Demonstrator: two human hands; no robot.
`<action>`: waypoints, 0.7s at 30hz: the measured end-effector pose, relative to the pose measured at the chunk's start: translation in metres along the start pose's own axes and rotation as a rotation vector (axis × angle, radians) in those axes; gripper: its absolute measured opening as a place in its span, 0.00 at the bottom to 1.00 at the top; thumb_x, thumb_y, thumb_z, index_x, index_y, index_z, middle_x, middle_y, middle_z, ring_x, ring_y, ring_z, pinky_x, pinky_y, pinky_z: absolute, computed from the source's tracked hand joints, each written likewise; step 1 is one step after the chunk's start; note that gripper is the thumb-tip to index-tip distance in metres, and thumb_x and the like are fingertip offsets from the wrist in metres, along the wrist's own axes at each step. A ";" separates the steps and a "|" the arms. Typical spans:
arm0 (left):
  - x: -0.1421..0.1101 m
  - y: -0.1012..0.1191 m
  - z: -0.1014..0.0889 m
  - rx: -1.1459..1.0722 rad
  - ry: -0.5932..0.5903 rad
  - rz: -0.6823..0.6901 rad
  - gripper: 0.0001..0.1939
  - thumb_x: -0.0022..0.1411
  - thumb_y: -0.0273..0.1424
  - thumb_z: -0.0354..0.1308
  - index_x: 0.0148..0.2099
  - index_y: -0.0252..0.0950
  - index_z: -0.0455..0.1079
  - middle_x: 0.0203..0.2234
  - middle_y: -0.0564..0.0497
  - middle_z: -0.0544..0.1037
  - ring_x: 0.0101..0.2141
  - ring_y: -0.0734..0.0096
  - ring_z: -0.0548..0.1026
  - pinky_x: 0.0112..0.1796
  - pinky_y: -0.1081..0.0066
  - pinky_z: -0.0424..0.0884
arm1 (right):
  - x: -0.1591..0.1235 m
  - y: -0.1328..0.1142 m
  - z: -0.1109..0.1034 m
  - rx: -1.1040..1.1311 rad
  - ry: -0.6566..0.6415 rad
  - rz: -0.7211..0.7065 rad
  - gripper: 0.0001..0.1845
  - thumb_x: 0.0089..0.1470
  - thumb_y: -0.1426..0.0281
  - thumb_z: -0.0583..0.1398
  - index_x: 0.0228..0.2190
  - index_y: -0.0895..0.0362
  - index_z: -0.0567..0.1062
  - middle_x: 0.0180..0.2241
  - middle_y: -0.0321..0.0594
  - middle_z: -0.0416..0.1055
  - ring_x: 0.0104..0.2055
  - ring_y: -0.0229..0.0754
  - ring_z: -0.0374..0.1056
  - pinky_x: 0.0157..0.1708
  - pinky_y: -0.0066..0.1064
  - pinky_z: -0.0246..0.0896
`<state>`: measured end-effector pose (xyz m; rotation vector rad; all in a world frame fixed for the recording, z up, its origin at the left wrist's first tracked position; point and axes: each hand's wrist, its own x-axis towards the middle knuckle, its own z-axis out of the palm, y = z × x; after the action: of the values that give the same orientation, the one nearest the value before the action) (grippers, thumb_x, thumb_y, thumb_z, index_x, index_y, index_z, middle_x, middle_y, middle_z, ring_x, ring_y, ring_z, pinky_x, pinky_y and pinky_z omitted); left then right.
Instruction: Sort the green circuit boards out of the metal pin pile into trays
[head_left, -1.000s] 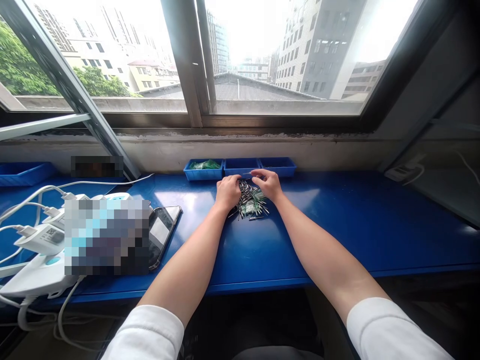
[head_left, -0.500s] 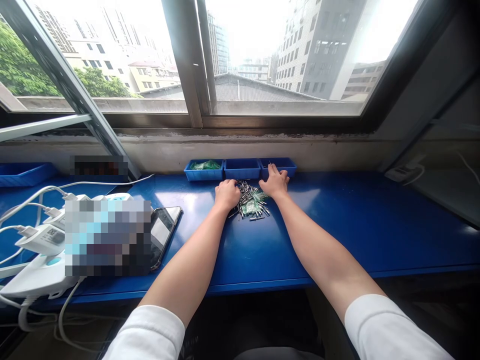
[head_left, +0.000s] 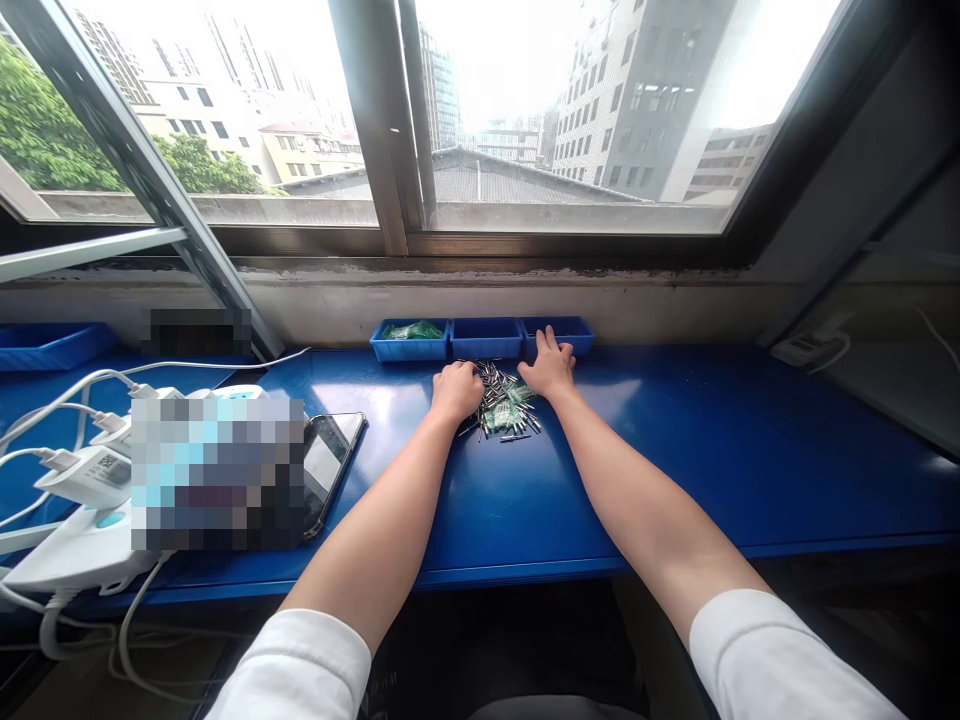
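A loose pile of short, thin metal pins lies on the blue tabletop, with green-tinted clear plastic packets among them. My left hand rests at the pile's left edge, its fingers curled; whatever is in them is hidden. My right hand reaches over the front wall of the right blue bin, fingers apart and nothing visible in them. Beside that bin stand the middle blue bin and the left blue bin, which has green plastic packets inside.
On the left of the blue table are a white power strip with plugged-in chargers and cables, a blurred-out area, and a phone. Another blue tray sits far left. A metal shelf post slants before the window.
A thin piece seen at my right fingertips over the right bin is no longer visible there, and those fingers are spread. My left hand has barely moved.
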<state>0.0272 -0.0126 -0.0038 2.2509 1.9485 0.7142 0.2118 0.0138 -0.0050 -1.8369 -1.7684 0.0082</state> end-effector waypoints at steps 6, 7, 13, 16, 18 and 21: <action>0.000 0.000 0.001 0.011 -0.003 0.006 0.18 0.62 0.31 0.44 0.48 0.39 0.71 0.49 0.45 0.73 0.50 0.57 0.68 0.50 0.60 0.63 | -0.004 -0.006 0.001 0.088 0.184 -0.115 0.29 0.48 0.68 0.60 0.53 0.60 0.66 0.59 0.50 0.54 0.53 0.59 0.52 0.51 0.49 0.55; 0.000 0.000 0.001 0.013 -0.002 0.005 0.18 0.62 0.31 0.43 0.47 0.39 0.72 0.49 0.46 0.74 0.50 0.57 0.68 0.50 0.60 0.63 | -0.004 -0.008 0.001 0.120 0.211 -0.153 0.25 0.48 0.70 0.60 0.49 0.61 0.69 0.55 0.51 0.58 0.53 0.58 0.53 0.51 0.47 0.55; -0.001 0.001 0.000 0.018 -0.003 0.009 0.18 0.61 0.31 0.43 0.46 0.39 0.73 0.48 0.46 0.74 0.49 0.56 0.69 0.48 0.60 0.64 | -0.010 -0.017 0.006 0.295 -0.012 -0.454 0.09 0.50 0.70 0.61 0.36 0.57 0.75 0.37 0.42 0.68 0.44 0.47 0.61 0.48 0.37 0.60; -0.001 0.001 -0.001 0.015 -0.002 0.013 0.18 0.61 0.30 0.43 0.45 0.39 0.73 0.47 0.45 0.74 0.48 0.55 0.69 0.47 0.59 0.64 | -0.011 -0.017 0.014 0.266 -0.161 -0.487 0.15 0.48 0.65 0.65 0.39 0.57 0.77 0.39 0.43 0.68 0.45 0.48 0.62 0.50 0.38 0.59; -0.001 0.001 -0.001 0.013 0.000 0.010 0.18 0.60 0.30 0.44 0.45 0.39 0.73 0.47 0.45 0.74 0.48 0.56 0.69 0.47 0.59 0.64 | -0.011 -0.016 0.019 0.249 -0.192 -0.474 0.16 0.48 0.63 0.66 0.40 0.56 0.78 0.39 0.43 0.69 0.45 0.48 0.63 0.50 0.39 0.58; -0.001 0.000 0.000 0.013 0.000 0.003 0.18 0.61 0.31 0.44 0.46 0.39 0.73 0.47 0.45 0.74 0.48 0.56 0.69 0.48 0.60 0.64 | -0.009 -0.015 0.021 0.289 -0.185 -0.464 0.14 0.49 0.65 0.66 0.39 0.55 0.79 0.38 0.42 0.69 0.43 0.45 0.66 0.48 0.35 0.61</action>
<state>0.0276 -0.0134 -0.0040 2.2613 1.9555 0.7038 0.1888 0.0130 -0.0201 -1.2291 -2.1565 0.2459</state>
